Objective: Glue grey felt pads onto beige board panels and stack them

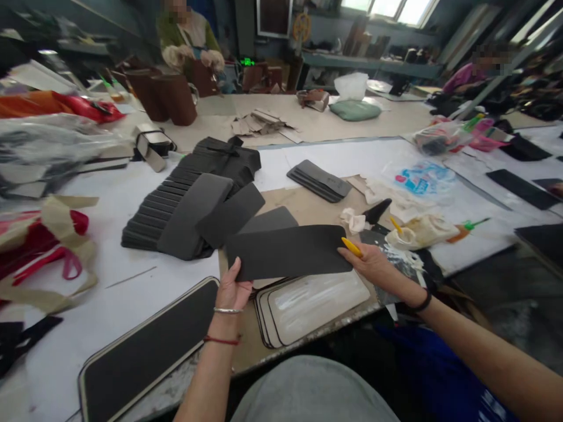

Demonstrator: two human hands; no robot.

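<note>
A flat black panel (288, 251) with rounded corners hangs level over the table, held at both ends. My left hand (232, 290) pinches its near left corner, thumb on top. My right hand (373, 264) grips its right edge and also has a yellow tool (352, 247) between the fingers. Right below lies a stack of pale boards (314, 305) whose top one is smeared with white glue. A long row of stacked black panels (185, 202) sits beyond my left hand.
A black board with pale edging (145, 351) lies at the near left edge. A smaller black stack (319, 180), rags, a glue-stained cloth (422, 231) and plastic bags (424, 179) crowd the right. Red and beige straps (48, 246) lie left. Two people work at the far side.
</note>
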